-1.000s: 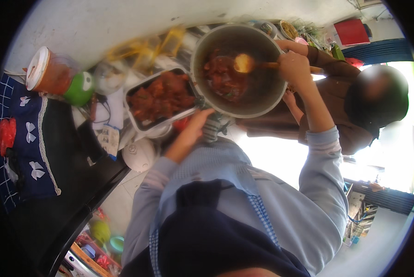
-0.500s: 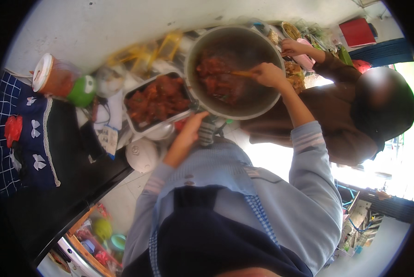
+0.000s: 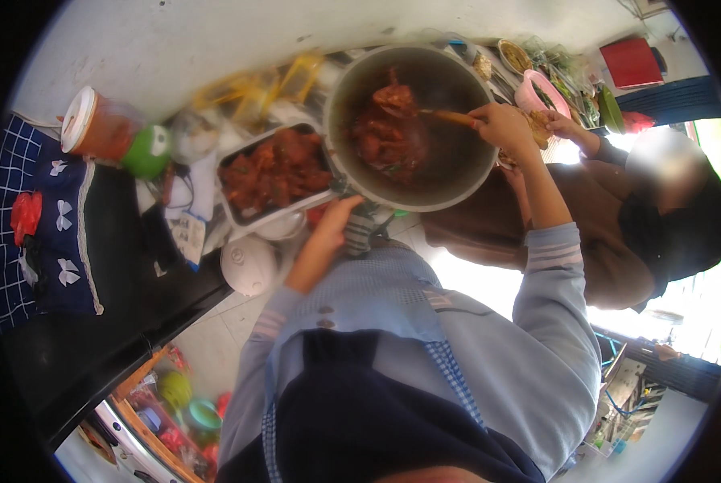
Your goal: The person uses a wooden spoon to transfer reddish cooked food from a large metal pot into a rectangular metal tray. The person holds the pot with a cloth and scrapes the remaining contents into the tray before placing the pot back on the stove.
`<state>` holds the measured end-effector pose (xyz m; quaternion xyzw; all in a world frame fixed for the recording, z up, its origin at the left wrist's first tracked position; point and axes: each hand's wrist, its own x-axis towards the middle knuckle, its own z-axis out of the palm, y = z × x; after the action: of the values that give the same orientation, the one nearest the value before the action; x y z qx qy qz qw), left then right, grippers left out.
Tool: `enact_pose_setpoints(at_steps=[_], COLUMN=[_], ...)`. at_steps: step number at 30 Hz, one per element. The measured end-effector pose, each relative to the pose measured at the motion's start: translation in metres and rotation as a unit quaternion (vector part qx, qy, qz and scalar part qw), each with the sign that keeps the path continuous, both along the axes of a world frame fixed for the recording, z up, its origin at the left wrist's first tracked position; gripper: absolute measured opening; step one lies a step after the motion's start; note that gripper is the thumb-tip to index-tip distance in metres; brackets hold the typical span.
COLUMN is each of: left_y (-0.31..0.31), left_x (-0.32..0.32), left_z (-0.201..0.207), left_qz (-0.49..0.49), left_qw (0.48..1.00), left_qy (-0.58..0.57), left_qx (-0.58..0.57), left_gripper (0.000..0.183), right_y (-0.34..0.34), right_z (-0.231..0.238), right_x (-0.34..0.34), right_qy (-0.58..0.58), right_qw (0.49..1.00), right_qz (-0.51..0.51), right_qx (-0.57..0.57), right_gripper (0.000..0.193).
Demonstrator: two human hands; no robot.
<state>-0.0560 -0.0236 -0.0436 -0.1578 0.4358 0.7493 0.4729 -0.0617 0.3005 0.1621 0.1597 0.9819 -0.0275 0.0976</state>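
My right hand (image 3: 505,129) is closed round the wooden handle (image 3: 447,117) of a spatula or spoon over the right side of a large grey metal pot (image 3: 473,181). The tool's head, under a heap of red-sauced meat pieces (image 3: 395,100), is lifted inside the pot; more sauced meat lies below. At the pot's near left edge, my left hand (image 3: 330,232) grips a grey striped cloth (image 3: 360,229) against the pot; the pot's handle there is hidden. Just left of the pot, a rectangular metal tray (image 3: 232,211) holds a pile of the same red meat.
A co-worker in brown (image 3: 550,205) stands close on the right, hands beside the pot. Behind are a pink basket (image 3: 560,90) and vegetables. On the left stand a white-lidded tub (image 3: 103,129), a green round container (image 3: 146,151) and a white rounded appliance (image 3: 248,264).
My right hand has moved right, and the tool's head has come up with meat on it. The co-worker's hands have shifted down beside the pot. My left hand stays put.
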Motion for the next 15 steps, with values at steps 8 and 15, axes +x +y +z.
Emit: enact_pose_setpoints(at_steps=[8,15], left_y=[0.0,-0.001], left_x=[0.001,-0.001], left_z=[0.01,0.016], left_qz=[0.008,0.006], left_qw=[1.0,0.998], left_qy=[0.005,0.026], left_qx=[0.019,0.051], left_gripper=[0.024,0.026], right_y=[-0.018,-0.042], right_z=[0.013,0.03], right_x=[0.004,-0.001], right_qy=[0.011,-0.023], right_qw=[0.999,1.0], right_qz=[0.007,0.017], right_qx=[0.033,0.012], right_gripper=[0.025,0.026])
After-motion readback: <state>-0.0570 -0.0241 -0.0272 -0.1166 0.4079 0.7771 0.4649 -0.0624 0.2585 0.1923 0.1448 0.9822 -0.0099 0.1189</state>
